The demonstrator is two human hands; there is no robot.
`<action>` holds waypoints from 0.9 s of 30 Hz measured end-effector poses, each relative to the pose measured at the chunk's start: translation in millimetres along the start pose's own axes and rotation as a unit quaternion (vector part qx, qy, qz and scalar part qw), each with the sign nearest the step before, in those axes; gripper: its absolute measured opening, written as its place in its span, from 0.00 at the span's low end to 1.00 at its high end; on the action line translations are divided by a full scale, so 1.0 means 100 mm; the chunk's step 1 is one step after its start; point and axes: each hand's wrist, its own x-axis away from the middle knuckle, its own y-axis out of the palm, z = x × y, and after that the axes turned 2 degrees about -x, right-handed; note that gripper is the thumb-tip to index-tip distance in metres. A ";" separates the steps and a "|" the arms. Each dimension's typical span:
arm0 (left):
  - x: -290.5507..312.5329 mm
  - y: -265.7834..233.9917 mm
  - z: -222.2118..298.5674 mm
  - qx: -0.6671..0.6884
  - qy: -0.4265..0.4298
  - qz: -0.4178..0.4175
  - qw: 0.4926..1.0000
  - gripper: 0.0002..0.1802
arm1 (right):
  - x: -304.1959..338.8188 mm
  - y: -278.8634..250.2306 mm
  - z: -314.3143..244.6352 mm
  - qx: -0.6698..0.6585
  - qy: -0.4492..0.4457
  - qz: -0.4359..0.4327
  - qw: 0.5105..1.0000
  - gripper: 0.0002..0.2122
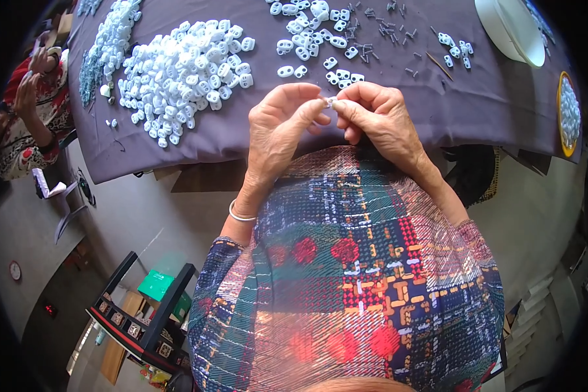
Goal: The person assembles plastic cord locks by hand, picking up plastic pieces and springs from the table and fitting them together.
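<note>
Both hands meet at the near edge of the cloth-covered table. Between their fingertips is a small white plastic piece (pixel 330 102), mostly hidden by the fingers. My left hand (pixel 274 124) pinches it with thumb and forefinger from the left, the other fingers curled. From the right, the thumb and forefinger of my right hand (pixel 379 121) pinch the same piece. Just beyond the fingers lies a loose group of white two-holed plastic pieces (pixel 304 36). Small grey metal parts (pixel 389 31), like screws or springs, are scattered to their right.
A large heap of white plastic pieces (pixel 183 72) covers the table's left side. Toward the right lie a thin brown stick (pixel 440 66) and a few white pieces (pixel 456 49). A white basin (pixel 508 26) and a yellow-rimmed container (pixel 560 117) stand farther right. Another person's hands (pixel 29 91) show at left.
</note>
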 end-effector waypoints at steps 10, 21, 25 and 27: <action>0.00 -0.01 -0.06 0.005 -0.027 -0.037 0.999 0.11 | -0.03 0.00 0.02 -0.032 0.005 0.015 0.999 0.07; -0.01 0.04 -0.07 -0.022 0.004 0.002 1.000 0.09 | -0.04 0.02 0.03 0.000 -0.015 0.027 1.000 0.08; -0.04 0.03 -0.06 -0.005 0.003 -0.002 1.000 0.08 | -0.07 0.02 -0.02 0.041 -0.042 0.033 0.998 0.07; -0.05 0.02 -0.09 -0.006 0.008 -0.003 1.000 0.08 | -0.09 0.03 -0.02 0.054 -0.048 0.034 0.997 0.07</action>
